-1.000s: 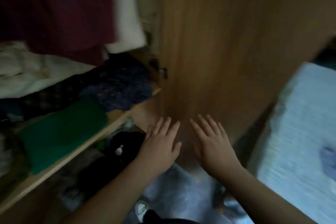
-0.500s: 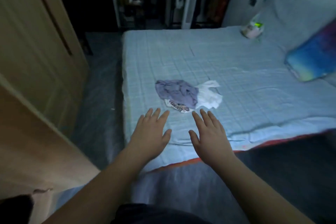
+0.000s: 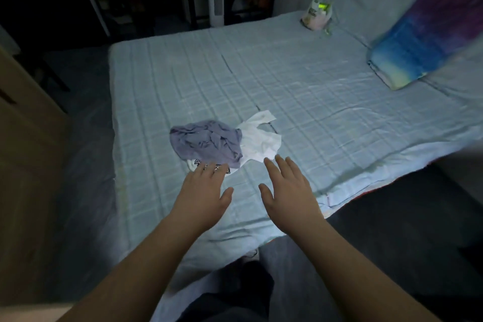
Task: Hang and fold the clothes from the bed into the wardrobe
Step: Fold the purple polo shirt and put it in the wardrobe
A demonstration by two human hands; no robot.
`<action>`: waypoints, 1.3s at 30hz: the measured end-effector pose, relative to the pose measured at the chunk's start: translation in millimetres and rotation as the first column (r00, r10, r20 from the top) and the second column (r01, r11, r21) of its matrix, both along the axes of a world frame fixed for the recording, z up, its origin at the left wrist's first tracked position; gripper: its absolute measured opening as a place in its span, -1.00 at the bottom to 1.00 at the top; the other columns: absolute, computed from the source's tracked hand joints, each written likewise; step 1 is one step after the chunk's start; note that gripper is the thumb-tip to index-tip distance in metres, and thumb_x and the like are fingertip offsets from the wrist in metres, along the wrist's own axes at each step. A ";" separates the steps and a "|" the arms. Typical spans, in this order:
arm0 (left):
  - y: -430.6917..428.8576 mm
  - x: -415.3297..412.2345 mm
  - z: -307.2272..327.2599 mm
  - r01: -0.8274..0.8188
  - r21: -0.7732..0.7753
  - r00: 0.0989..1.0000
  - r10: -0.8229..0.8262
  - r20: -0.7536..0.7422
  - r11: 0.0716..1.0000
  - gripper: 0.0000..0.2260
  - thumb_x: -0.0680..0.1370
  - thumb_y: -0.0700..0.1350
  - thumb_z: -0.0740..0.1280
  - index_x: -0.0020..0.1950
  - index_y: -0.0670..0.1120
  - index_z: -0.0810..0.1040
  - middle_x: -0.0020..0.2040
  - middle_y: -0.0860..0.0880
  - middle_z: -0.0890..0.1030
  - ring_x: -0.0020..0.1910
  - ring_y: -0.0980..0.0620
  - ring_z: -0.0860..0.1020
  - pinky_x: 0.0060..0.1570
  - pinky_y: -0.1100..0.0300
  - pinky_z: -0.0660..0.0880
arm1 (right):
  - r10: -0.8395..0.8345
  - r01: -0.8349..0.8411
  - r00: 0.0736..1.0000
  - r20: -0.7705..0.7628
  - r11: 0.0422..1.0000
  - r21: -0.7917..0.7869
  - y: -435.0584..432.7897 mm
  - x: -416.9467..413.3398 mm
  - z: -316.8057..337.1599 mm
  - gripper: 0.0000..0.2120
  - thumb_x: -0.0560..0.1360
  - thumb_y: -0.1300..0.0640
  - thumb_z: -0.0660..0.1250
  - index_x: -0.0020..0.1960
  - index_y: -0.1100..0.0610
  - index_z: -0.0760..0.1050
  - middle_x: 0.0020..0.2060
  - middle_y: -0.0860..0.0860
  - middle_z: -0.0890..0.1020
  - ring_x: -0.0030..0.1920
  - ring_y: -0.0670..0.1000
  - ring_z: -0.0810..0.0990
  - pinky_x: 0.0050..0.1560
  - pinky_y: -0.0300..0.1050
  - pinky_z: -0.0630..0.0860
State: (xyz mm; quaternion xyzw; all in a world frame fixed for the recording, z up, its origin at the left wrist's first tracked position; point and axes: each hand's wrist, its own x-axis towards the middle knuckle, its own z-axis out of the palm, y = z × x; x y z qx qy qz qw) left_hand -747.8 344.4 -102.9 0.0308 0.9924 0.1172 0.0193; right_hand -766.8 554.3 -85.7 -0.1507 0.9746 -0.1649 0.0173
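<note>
A crumpled lilac garment (image 3: 206, 141) lies on the pale blue bed (image 3: 313, 91), on top of a white garment (image 3: 260, 141) whose printed edge shows below it. My left hand (image 3: 205, 193) hovers flat and open, its fingertips over the printed edge. Just right of it, my right hand (image 3: 287, 191) is open with spread fingers, its fingertips at the white garment's near edge. Neither hand holds anything. The wooden wardrobe door (image 3: 23, 165) stands at the left.
A blue and purple pillow (image 3: 423, 42) leans at the bed's far right. A plastic bag (image 3: 317, 12) sits at the far edge of the bed. Dark floor runs between wardrobe and bed. A dim doorway with hanging items is beyond.
My view swung from the wardrobe shelves to the bed. Both open hands moved forward toward the clothes pile, which now lies at my fingertips.
</note>
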 end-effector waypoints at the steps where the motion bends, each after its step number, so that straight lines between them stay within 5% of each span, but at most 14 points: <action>1: -1.8 -20.8 -8.9 -0.005 0.004 1.000 0.005 0.002 1.000 -0.35 0.49 0.21 -0.02 0.47 -0.07 0.40 0.40 -0.13 0.47 0.40 -0.21 0.38 0.33 -0.10 0.37 | 0.009 -0.009 1.000 0.007 1.000 0.009 -1.4 -23.8 -5.1 -0.42 0.62 -0.12 0.11 0.58 0.02 0.12 0.58 0.05 0.16 0.58 0.13 0.06 0.52 0.11 0.14; 6: -13.9 -123.4 -43.2 -0.083 0.035 0.996 0.082 0.020 0.996 -0.46 0.49 0.13 0.10 0.37 -0.11 0.46 0.27 -0.16 0.55 0.22 -0.21 0.49 0.20 -0.08 0.47 | 0.113 -0.115 0.990 0.081 0.993 0.018 -19.5 -148.1 -26.3 -0.44 0.63 -0.07 0.15 0.57 0.09 0.18 0.55 0.11 0.23 0.56 0.17 0.13 0.52 0.11 0.16; 12: -33.0 -226.0 -81.3 -0.141 0.068 0.987 0.134 0.091 0.988 -0.45 0.51 0.07 0.15 0.46 -0.13 0.38 0.37 -0.21 0.48 0.32 -0.23 0.44 0.35 -0.08 0.37 | 0.199 -0.200 0.970 0.143 0.980 -0.003 -41.7 -259.1 -56.5 -0.44 0.58 -0.06 0.15 0.52 0.15 0.28 0.48 0.18 0.35 0.49 0.25 0.27 0.44 0.18 0.28; 20: -70.4 -299.0 -127.2 -0.335 0.153 0.929 0.299 0.218 0.930 -0.48 0.50 0.03 0.19 0.41 -0.17 0.44 0.31 -0.20 0.53 0.25 -0.21 0.50 0.26 -0.04 0.45 | 0.249 -0.239 0.917 0.312 0.968 -0.070 -70.5 -353.3 -125.1 -0.53 0.56 0.07 0.29 0.42 0.21 0.37 0.30 0.18 0.50 0.31 0.23 0.42 0.29 0.16 0.42; 24: -98.9 -321.2 -173.5 -0.473 0.179 0.849 0.392 0.353 0.863 -0.52 0.52 -0.07 0.26 0.44 -0.18 0.41 0.34 -0.21 0.49 0.29 -0.22 0.45 0.27 -0.05 0.44 | 0.283 -0.254 0.855 0.434 0.959 -0.124 -106.7 -397.6 -167.0 -0.58 0.57 0.07 0.28 0.40 0.14 0.37 0.24 0.14 0.50 0.26 0.17 0.43 0.22 0.07 0.43; 28: -125.5 -350.6 -231.1 -0.618 0.245 0.758 0.482 0.440 0.747 -0.53 0.49 -0.04 0.12 0.35 -0.17 0.46 0.23 -0.18 0.55 0.19 -0.19 0.52 0.15 -0.10 0.51 | 0.414 -0.368 0.746 0.521 0.909 -0.195 -156.3 -439.0 -224.7 -0.62 0.53 0.01 0.14 0.30 0.11 0.43 0.13 0.08 0.55 0.16 0.13 0.50 0.12 -0.01 0.43; 30: -139.2 -368.0 -259.9 -0.670 0.281 0.719 0.506 0.477 0.687 -0.54 0.49 -0.09 0.17 0.37 -0.19 0.45 0.28 -0.21 0.53 0.24 -0.19 0.52 0.24 -0.07 0.48 | 0.465 -0.420 0.700 0.542 0.882 -0.214 -186.3 -454.5 -256.8 -0.59 0.59 0.02 0.12 0.37 0.14 0.42 0.23 0.11 0.55 0.23 0.13 0.50 0.24 0.01 0.41; 34: -167.4 -401.6 -315.3 -0.624 0.193 0.732 0.478 0.485 0.758 -0.45 0.49 -0.18 0.33 0.49 -0.21 0.35 0.38 -0.25 0.46 0.34 -0.25 0.45 0.38 -0.09 0.33 | 0.518 -0.501 0.614 0.596 0.839 -0.212 -233.5 -473.0 -319.3 -0.54 0.63 0.08 0.16 0.50 0.14 0.28 0.37 0.14 0.45 0.36 0.15 0.43 0.37 -0.01 0.33; 39: -178.7 -419.6 -337.0 -0.576 0.050 0.729 0.485 0.483 0.816 -0.49 0.51 0.01 0.20 0.47 -0.05 0.40 0.33 -0.16 0.52 0.31 -0.25 0.46 0.30 -0.20 0.36 | 0.470 -0.533 0.720 0.511 0.846 -0.028 -232.3 -486.0 -350.0 -0.47 0.59 0.03 0.21 0.53 0.12 0.23 0.44 0.12 0.37 0.42 0.16 0.34 0.34 0.08 0.37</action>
